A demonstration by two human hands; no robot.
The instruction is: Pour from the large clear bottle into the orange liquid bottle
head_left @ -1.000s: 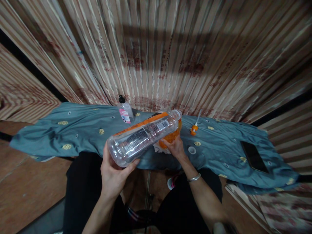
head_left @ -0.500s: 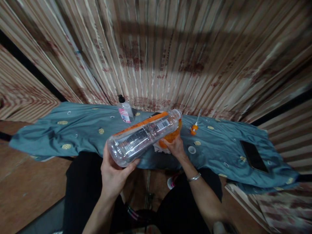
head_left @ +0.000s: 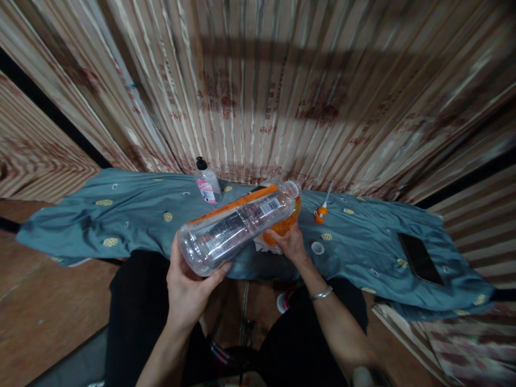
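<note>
My left hand [head_left: 189,290] grips the base of a clear plastic bottle [head_left: 237,231] with an orange and dark label. The bottle is tilted, its uncapped-looking neck up and to the right, over an orange bottle [head_left: 282,224]. My right hand [head_left: 291,243] is wrapped round that orange bottle, whose top is hidden behind the clear bottle's neck. Under the orange bottle lies a crumpled white tissue [head_left: 266,247]. An orange pump head [head_left: 320,214] with a clear dip tube lies to the right, and a small white cap [head_left: 317,248] is near my right wrist.
A clear pump bottle [head_left: 208,185] with a black top and pink label stands at the back left of the cloth-covered table [head_left: 141,209]. A dark phone [head_left: 420,258] lies at the right. A striped curtain [head_left: 258,97] hangs directly behind.
</note>
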